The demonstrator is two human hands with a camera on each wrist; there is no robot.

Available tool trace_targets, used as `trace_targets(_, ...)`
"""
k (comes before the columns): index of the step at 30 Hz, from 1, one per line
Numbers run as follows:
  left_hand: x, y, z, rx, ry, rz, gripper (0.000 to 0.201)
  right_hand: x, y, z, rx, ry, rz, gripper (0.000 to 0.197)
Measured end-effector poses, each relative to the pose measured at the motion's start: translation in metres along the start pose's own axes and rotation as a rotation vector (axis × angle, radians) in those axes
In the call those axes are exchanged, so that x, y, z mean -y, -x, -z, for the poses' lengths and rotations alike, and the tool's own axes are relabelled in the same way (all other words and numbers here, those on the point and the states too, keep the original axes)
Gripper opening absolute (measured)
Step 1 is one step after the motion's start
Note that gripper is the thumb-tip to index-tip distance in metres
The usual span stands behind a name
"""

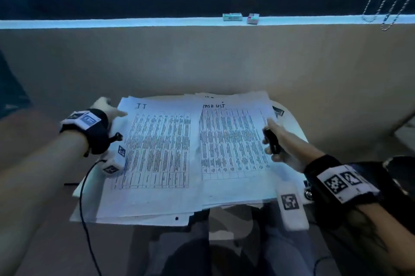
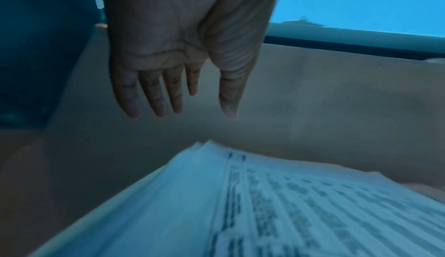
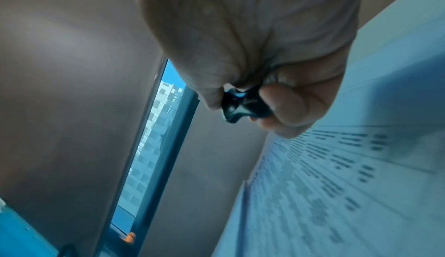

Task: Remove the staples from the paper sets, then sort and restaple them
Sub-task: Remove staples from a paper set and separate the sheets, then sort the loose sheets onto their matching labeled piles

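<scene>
two printed paper sets lie side by side on a small white table [image 1: 292, 123] in the middle of the head view: the left set [image 1: 157, 150], headed with handwritten strokes, and the right set [image 1: 233, 141], whose inner edge overlaps it slightly. more loose sheets stick out beneath both.

the left hand [image 1: 105, 109] sits at the left set's upper left corner, fingers [image 2: 154, 93] straight and spread, above the paper and, as far as the left wrist view shows, not pressing it. the right hand [image 1: 278, 141], at the right edge of the right set, is curled round a small black tool [image 1: 271, 141], probably a staple remover or mini stapler; its jaw end pokes out past the thumb in the right wrist view.

no staple is visible at this resolution, so which corner is bound cannot be told. judging from the pose, the step is bringing the tool to a corner. to do it well: flatten the left palm firmly on the stack near that corner so the sheets don't shift, slide the tool's tip under the staple's crown rather than the paper, and lift gently to avoid tearing the top sheet.
</scene>
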State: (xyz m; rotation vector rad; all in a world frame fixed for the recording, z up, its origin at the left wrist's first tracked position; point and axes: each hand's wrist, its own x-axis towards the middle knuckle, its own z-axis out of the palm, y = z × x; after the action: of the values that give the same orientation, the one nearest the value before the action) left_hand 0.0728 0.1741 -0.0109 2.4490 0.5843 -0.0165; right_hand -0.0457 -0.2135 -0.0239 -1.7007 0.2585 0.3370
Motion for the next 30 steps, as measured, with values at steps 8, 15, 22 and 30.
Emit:
trace_targets(8, -0.064, 0.077, -0.044, 0.235, -0.309, -0.491, 0.065, -0.04, -0.009, -0.014, -0.038, 0.049, 0.03, 0.03)
trace_targets(15, -0.037, 0.108, -0.103, 0.543, -0.68, -0.335, 0.11, -0.047, -0.012, -0.014, -0.069, 0.282, 0.128, 0.028)
trace_targets(22, -0.03, 0.079, -0.098, 0.438, -0.587, -0.254, 0.085, -0.049, -0.017, -0.016, -0.114, 0.36, 0.137, 0.034)
trace_targets(30, -0.038, 0.081, -0.103, 0.362, -0.54, -0.135, 0.07, -0.061, -0.021, -0.005, -0.156, 0.399, 0.123, 0.033)
